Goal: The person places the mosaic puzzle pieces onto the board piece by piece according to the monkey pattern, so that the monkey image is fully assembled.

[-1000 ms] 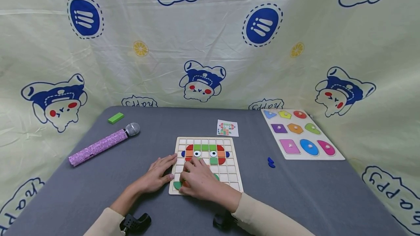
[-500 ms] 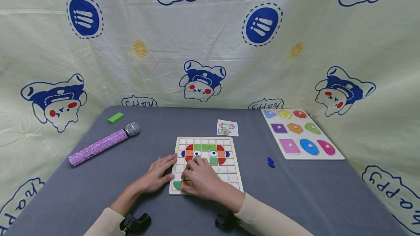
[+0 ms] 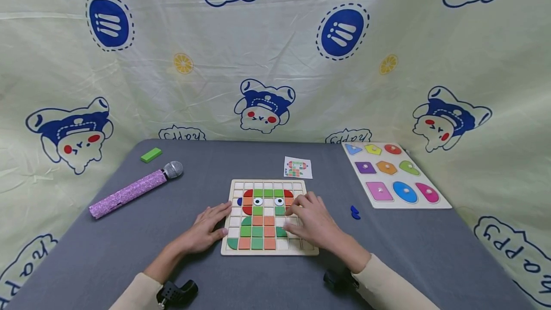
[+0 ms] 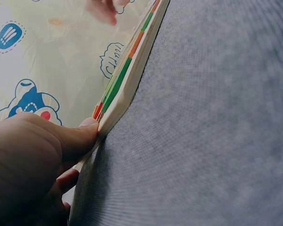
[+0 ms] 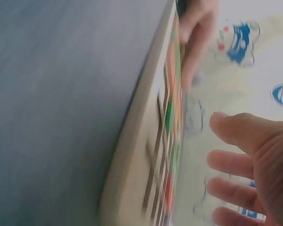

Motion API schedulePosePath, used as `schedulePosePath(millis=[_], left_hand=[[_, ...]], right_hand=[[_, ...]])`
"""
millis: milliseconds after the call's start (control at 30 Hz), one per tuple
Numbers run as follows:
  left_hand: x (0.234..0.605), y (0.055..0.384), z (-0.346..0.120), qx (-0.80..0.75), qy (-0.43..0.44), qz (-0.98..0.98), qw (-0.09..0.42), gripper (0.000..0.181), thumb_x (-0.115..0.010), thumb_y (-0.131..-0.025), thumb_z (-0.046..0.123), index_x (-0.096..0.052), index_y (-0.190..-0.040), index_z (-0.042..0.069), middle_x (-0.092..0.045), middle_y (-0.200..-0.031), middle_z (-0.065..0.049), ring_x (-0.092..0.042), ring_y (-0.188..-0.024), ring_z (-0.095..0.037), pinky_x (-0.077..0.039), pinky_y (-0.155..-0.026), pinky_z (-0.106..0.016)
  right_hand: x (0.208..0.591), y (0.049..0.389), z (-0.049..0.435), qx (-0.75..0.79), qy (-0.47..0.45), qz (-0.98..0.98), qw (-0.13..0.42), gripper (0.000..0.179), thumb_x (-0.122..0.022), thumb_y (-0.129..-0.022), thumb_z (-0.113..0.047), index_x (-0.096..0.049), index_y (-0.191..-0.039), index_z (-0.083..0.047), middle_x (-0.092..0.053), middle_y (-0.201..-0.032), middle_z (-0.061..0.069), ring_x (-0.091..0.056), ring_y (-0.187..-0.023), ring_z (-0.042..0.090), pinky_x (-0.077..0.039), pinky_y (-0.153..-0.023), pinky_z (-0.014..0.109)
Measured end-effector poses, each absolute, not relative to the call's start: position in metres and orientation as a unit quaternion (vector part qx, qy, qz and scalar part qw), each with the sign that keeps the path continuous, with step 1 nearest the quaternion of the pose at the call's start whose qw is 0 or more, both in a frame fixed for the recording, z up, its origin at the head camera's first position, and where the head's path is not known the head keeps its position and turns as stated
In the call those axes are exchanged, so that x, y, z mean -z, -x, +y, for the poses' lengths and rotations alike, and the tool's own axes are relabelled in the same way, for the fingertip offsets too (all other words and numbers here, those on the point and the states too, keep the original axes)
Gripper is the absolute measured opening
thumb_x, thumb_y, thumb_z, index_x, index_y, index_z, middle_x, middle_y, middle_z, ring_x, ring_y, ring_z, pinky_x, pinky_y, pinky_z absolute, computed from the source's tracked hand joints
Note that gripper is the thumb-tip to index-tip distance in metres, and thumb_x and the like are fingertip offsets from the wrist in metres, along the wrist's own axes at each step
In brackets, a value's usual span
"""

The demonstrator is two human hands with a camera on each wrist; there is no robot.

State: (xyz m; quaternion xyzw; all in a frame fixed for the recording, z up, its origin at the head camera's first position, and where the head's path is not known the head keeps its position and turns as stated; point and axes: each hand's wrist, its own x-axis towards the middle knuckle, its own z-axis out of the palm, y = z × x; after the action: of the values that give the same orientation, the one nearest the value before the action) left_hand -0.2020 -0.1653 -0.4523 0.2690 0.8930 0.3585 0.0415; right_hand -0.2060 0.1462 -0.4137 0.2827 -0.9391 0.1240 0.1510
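A cream grid board (image 3: 234, 222) lies flat on the grey table, with red, orange and green tiles (image 3: 257, 231) and two eye tiles (image 3: 258, 201) set in its cells. My left hand (image 3: 206, 229) rests against the board's left edge, fingers extended; in the left wrist view the thumb (image 4: 80, 139) touches that edge. Over the board's right side hovers my right hand (image 3: 315, 222), its fingers spread and loosely bent. Nothing shows between those fingers (image 5: 233, 162) in the right wrist view. That hand hides some right-hand cells.
Behind the board lies a small pattern card (image 3: 298, 167). Two small blue pieces (image 3: 355, 212) sit to the right, below a shape puzzle board (image 3: 411, 190). At the left are a glittery purple microphone (image 3: 133, 192) and a green block (image 3: 151, 155).
My right hand has moved right, from the board's lower left to its right side, uncovering the tiles in the middle and lower rows. My left hand has stayed at the left edge.
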Motion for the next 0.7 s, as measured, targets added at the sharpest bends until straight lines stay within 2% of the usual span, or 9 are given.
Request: schedulePosePath(millis=[333,700], left_hand=[[0.454,0.203,-0.166,-0.359,-0.271,0.892,0.039,0.055,-0.053,-0.094,0.012,-0.033,-0.144,-0.004,-0.027,-0.154,-0.019,-0.018,-0.142,-0.045,-0.006,-0.112,-0.064],[0.454,0.203,-0.167,-0.360,-0.268,0.892,0.045,0.056,-0.053,-0.094,0.012,-0.032,-0.145,-0.002,-0.026,-0.155,-0.018,-0.018,-0.143,-0.042,-0.006,-0.113,-0.062]], right_hand=[[0.424,0.210,0.216,-0.100,-0.172,-0.970,0.137,0.027,-0.079,-0.073,-0.037,-0.074,-0.092,-0.018,-0.059,-0.093,0.001,-0.044,-0.091,0.020,-0.034,-0.075,0.036],[0.430,0.203,0.266,-0.083,-0.119,-0.981,0.127,0.027,-0.078,-0.073,-0.035,-0.073,-0.090,-0.014,-0.058,-0.089,0.005,-0.044,-0.088,0.025,-0.035,-0.071,0.041]])
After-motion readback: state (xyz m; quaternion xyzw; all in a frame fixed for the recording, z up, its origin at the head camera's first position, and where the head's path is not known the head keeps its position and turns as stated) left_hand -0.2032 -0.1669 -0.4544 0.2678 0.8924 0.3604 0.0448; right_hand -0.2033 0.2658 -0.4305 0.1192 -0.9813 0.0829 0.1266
